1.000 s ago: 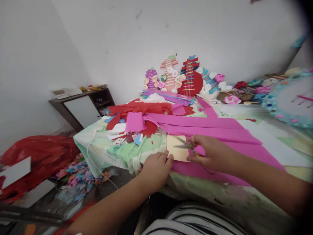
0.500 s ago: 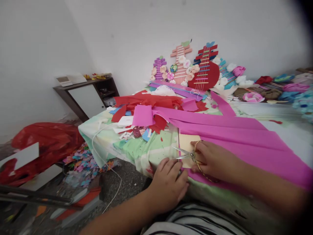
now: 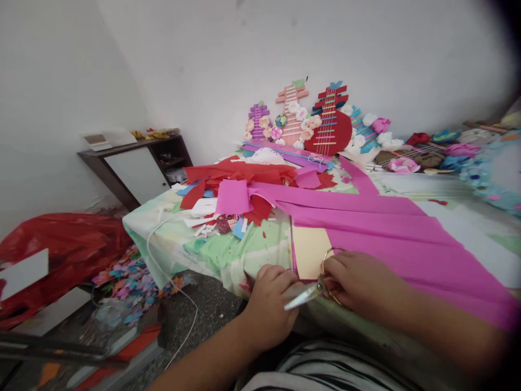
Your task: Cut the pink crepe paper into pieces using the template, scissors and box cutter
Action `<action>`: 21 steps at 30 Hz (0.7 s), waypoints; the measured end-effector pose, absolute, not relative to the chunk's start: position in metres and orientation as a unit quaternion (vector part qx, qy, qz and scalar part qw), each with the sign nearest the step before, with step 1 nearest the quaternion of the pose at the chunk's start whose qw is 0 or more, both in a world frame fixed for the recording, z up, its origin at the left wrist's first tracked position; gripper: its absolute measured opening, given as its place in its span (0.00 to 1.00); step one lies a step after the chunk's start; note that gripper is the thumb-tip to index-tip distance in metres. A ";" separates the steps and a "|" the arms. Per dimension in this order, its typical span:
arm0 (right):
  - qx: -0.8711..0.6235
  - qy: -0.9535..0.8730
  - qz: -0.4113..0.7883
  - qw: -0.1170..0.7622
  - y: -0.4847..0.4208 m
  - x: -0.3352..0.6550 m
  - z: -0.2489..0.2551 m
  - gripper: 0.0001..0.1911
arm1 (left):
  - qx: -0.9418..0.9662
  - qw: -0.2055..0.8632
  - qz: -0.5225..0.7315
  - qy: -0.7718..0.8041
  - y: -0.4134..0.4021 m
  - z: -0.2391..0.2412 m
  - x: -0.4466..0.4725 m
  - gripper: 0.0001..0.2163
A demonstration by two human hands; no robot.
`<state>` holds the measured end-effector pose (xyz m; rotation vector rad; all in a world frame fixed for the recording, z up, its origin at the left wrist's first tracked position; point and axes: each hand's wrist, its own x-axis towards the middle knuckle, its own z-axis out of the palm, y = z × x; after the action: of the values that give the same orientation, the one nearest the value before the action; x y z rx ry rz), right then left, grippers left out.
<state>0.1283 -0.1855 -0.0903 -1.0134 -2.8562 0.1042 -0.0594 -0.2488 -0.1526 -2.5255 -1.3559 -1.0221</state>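
My right hand (image 3: 352, 277) is closed on the gold handles of a pair of scissors (image 3: 304, 297). Their blades lie close together and point left and down, over the table's near edge, almost touching my left hand. Curled at that edge, my left hand (image 3: 272, 298) hides whatever is under its fingers. Between and beyond my hands, a cream rectangular card (image 3: 312, 254) rests on the near left corner of a large magenta sheet (image 3: 391, 239). The sheet spreads far to the right across the table.
A patterned cloth (image 3: 244, 258) covers the table. Red scraps (image 3: 240, 172) and a small magenta piece (image 3: 233, 197) lie at the left. Decorated instrument-shaped crafts (image 3: 328, 130) lean on the wall. On the floor are a red plastic bag (image 3: 81, 233) and a white cord (image 3: 194, 312).
The scissors have come down off the cream card to the table's near edge, and their blades have closed. My left hand has curled in more. The view has shifted slightly.
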 end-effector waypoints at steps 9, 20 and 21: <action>-0.333 -0.912 -0.016 0.238 -0.169 0.144 -0.064 0.04 | -0.788 -0.044 -0.278 -0.548 -0.242 -0.126 -0.051 0.08; -0.455 -0.828 -0.131 0.299 -0.140 0.147 -0.021 0.05 | -0.853 -0.006 -0.092 -0.514 -0.230 -0.107 -0.043 0.04; -0.441 -0.847 -0.118 0.274 -0.139 0.143 -0.022 0.05 | -0.854 0.000 -0.092 -0.512 -0.230 -0.108 -0.043 0.04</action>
<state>0.1434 -0.1387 -0.0218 -1.1850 -2.2776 -0.3171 -0.0429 -0.2298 -0.1083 -2.6826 -1.6095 -0.2894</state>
